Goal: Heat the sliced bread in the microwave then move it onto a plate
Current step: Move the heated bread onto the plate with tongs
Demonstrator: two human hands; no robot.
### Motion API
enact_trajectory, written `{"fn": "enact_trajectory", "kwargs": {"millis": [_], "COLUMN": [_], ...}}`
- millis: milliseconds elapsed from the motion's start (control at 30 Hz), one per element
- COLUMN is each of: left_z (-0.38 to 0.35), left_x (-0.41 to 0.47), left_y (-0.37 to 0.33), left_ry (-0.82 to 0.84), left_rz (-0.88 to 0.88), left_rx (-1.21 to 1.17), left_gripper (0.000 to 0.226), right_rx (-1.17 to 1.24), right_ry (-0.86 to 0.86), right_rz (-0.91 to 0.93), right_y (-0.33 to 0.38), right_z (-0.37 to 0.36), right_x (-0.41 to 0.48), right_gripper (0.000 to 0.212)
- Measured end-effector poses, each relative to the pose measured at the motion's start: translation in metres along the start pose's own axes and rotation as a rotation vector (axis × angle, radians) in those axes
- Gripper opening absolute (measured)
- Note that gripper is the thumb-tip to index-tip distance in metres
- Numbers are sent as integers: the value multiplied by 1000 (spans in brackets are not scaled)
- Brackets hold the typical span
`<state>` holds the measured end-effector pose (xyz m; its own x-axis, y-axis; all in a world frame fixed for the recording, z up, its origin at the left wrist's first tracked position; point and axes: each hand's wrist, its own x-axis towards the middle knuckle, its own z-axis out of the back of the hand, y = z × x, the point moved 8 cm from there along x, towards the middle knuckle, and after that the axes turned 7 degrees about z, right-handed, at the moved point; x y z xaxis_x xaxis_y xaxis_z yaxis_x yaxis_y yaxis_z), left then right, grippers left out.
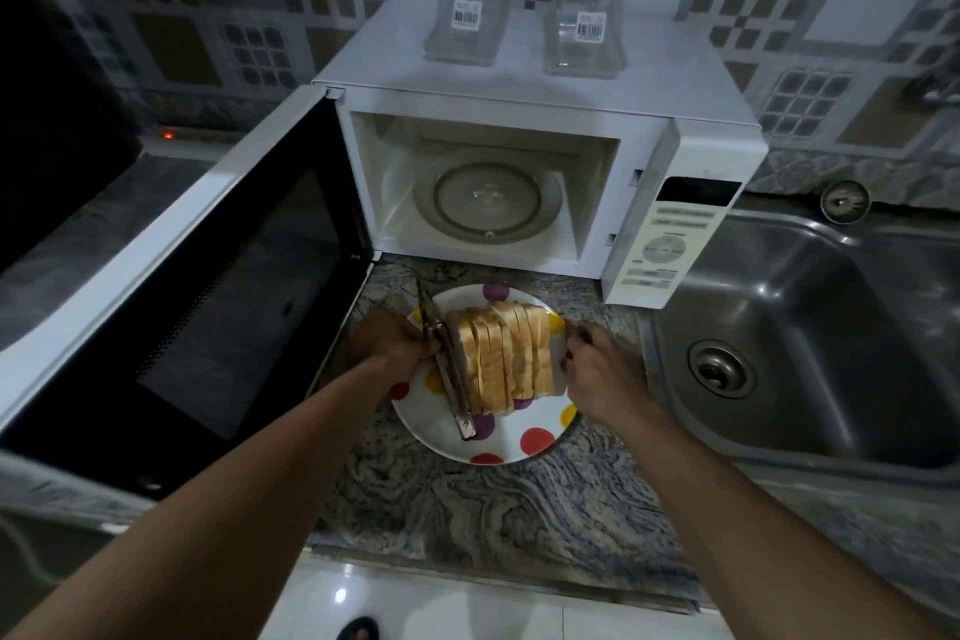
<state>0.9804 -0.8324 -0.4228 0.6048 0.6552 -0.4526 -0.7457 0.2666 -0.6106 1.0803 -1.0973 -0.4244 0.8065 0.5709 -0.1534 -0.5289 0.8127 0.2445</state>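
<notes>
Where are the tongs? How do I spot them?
Find the open white microwave; before it sits a round white plate with coloured dots. The long silver metal tongs lie left of the sliced bread, gripped by the left hand: the plate's only metal thing.

I cannot read the microwave panel (670, 244) labels: blurred. Left grip (395, 343) covers the middle of the tongs (460, 400). Right grip (597, 369) at plate (509, 431) rim, contact unclear. Sink (831, 327), microwave door (208, 301) cut off.

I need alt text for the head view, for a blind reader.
Sliced bread stands on a dotted plate before an open microwave. The left hand grips tongs beside the bread; the right hand holds the plate's rim.
</notes>
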Motion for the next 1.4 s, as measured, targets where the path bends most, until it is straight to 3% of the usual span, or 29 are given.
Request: {"fn": "enact_trajectory", "kwargs": {"millis": [133,200,333,500,700,1067,1400], "left_z": [20,21,13,10,1,9,5], "left_x": [-14,-14,-5,-17,-13,-12,-25], "left_y": [-1,5,28,22,31,35,28], "left_ry": [-240,-273,-179,-149,-47,-47,3], "left_rz": [-100,-117,-40,-128,-57,-97,-104], "left_rx": [149,201,163,120,-155,-327,-544], "left_gripper": [27,34,61,42,16,29,31], "right_rx": [-73,-74,-1,126,263,729,1041], "right_ry": [-7,-7,21,-1,-47,-155,-194], "right_rz": [-1,-18,-68,-117,-171,-234,-204], "right_y": [-3,-4,-2,1,-2,-7,-1], "right_z": [4,5,6,11,13,0,-2], "right_x": [0,1,3,3,-2,-17,-28], "right_gripper": [29,29,39,38,38,29,41]}}
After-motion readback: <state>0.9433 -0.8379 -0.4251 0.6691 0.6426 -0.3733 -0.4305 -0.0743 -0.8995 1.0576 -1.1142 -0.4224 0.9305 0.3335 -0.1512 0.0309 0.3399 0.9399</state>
